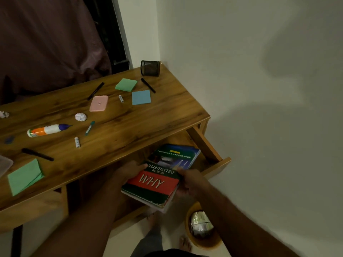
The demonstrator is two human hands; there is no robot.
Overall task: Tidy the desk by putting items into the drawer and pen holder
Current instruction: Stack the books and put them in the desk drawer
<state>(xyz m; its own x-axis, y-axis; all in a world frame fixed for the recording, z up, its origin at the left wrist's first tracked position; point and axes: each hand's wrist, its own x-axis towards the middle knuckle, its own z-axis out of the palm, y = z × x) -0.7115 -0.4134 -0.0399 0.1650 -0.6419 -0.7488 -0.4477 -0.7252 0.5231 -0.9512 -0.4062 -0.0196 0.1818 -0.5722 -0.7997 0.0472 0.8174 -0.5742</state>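
Both hands hold a red-and-green "Illustrated Book of Why" (154, 184) over the open drawer (207, 145), above a blue question-and-answer book (176, 154) lying inside. The left hand (128, 173) clasps its left edge, the right hand (191, 180) its right edge, fingers curled around it. The mesh pen holder (150, 68) stands at the desk's (130, 127) far corner.

I hold one book (154, 184) between my left hand (128, 172) and right hand (191, 180) over the open drawer (207, 145) at the desk's (130, 127) right end, above another book (176, 154) lying inside, the pen holder (150, 68) at the far corner.
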